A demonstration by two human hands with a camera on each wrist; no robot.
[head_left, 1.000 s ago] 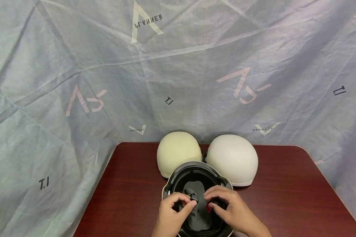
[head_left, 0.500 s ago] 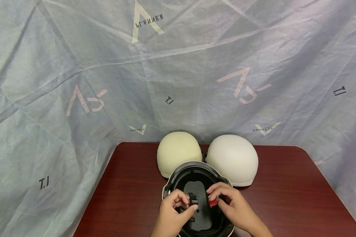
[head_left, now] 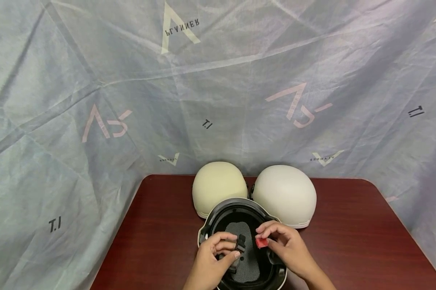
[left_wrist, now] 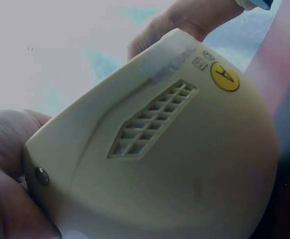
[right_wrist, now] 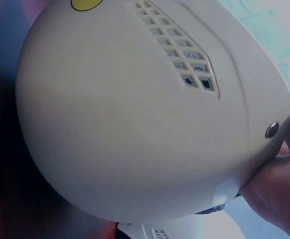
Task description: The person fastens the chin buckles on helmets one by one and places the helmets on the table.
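An upturned helmet [head_left: 236,202] with a black lining lies at the table's near edge, its inside facing up. Over its opening, my left hand [head_left: 211,257] pinches a black chin-strap buckle piece [head_left: 240,244] between thumb and fingers. My right hand [head_left: 290,246] holds a red buckle piece [head_left: 262,243] a short gap to the right. The two pieces are apart. In the left wrist view the cream helmet shell [left_wrist: 209,149] fills most of the picture and hides the fingertips. The right wrist view shows the other side of the shell [right_wrist: 110,104], with a vent grille.
Two more helmets stand dome-up behind the upturned one: a cream helmet [head_left: 219,188] on the left and a white helmet [head_left: 284,195] on the right. The dark red table [head_left: 160,233] extends to both sides. A grey printed cloth [head_left: 239,100] hangs behind it.
The red buckle piece has come into fuller view as my right hand rose slightly. The black piece has turned more upright in my left fingers. All three helmets have stayed put.
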